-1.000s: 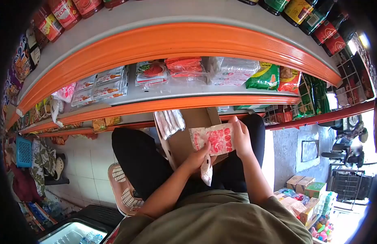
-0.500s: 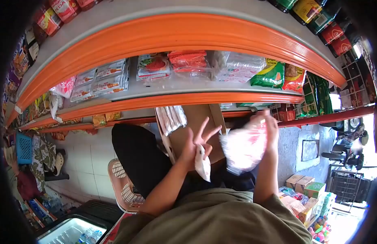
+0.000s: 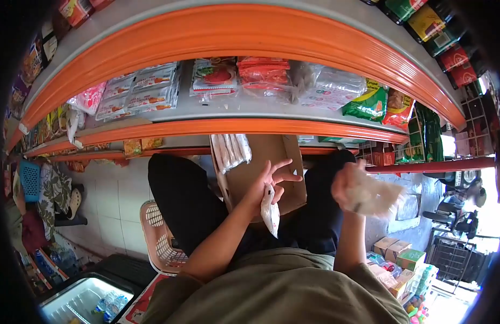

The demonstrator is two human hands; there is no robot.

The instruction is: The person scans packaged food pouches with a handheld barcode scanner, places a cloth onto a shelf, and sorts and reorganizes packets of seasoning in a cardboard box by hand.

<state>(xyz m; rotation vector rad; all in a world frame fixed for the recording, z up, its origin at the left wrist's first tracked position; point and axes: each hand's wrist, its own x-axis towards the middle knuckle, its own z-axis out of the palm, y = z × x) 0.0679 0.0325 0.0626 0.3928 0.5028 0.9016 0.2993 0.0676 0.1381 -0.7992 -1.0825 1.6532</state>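
Note:
My left hand is over an open cardboard box between my knees. A small white packet hangs from its pinched grip, while other fingers stretch out. Out to the right, my right hand grips a thin, crumpled plastic bag; both are smeared by motion. Inside the box, at its left side, a row of slim white packets lies side by side. The box's far end passes under the shelf edge and is hidden.
Orange-edged shelves cross in front of me, stocked with silver sachets, red packs and a green bag. A pink plastic basket stands by my left knee. Stacked cartons are at the right; another person's patterned trousers show at far left.
My right hand has swung outward to the right with the plastic bag, which now trails sideways. My left hand keeps the white packet and has shifted slightly. The view has tilted a little.

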